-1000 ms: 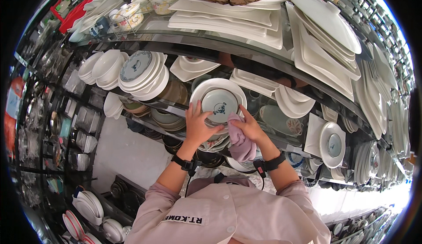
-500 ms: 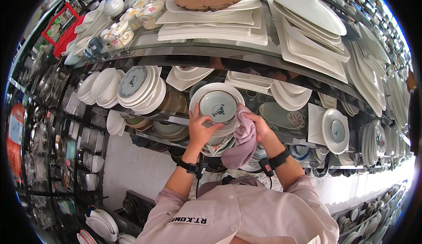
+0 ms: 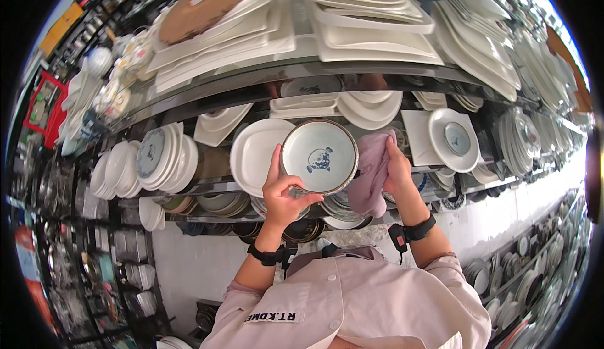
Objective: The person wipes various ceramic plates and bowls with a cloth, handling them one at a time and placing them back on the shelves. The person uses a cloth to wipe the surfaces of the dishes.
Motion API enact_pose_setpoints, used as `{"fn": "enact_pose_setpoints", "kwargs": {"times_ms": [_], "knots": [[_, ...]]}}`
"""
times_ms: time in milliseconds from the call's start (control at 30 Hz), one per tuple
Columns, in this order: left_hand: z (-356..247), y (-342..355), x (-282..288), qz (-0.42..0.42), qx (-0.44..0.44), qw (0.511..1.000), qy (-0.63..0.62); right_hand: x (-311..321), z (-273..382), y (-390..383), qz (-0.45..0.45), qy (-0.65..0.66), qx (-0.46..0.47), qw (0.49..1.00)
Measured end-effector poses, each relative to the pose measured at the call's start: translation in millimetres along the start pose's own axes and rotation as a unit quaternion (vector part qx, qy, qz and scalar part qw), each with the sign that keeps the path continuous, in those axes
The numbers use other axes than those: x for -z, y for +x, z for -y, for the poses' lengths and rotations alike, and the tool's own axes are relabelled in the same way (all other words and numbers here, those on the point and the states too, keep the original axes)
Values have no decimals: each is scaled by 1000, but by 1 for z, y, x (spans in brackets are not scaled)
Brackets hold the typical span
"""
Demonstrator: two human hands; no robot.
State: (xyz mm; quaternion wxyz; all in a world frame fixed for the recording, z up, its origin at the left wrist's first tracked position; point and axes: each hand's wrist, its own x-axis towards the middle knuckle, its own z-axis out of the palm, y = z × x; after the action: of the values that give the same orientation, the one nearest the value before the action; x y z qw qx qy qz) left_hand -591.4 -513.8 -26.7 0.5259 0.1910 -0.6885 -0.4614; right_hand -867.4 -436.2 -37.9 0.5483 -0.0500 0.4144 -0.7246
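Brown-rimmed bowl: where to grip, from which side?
Probably the bowl's rim, near left side, thumb and fingers pinching the edge. It's round, handleless, tilted face-up to the camera, so the rim offers an edge. The left hand holds it there; the right side is likely worse, with the cloth beside it.

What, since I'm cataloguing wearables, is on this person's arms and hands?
The left hand and right hand are ungloved. Both forearms wear black wrist straps with small dark boxes (right one red-marked) and thin cables; pale pinkish sleeves end above them.
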Motion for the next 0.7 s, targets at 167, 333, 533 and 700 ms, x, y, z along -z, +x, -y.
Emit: {"fn": "enact_pose_setpoints", "kwargs": {"times_ms": [167, 333, 533, 700], "knots": [[-4, 6, -50, 80, -37, 995, 41, 13, 36, -54, 40, 33, 34, 998], [-15, 2, -119, 127, -51, 988, 64, 53, 65, -95, 147, 38, 77, 985], [-40, -5, -197, 217, -65, 973, 45, 117, 105, -139, 98, -96, 154, 979], [-65, -10, -249, 307, -37, 951, 1, 175, 148, -166, 96, -105, 137, 980]]}}
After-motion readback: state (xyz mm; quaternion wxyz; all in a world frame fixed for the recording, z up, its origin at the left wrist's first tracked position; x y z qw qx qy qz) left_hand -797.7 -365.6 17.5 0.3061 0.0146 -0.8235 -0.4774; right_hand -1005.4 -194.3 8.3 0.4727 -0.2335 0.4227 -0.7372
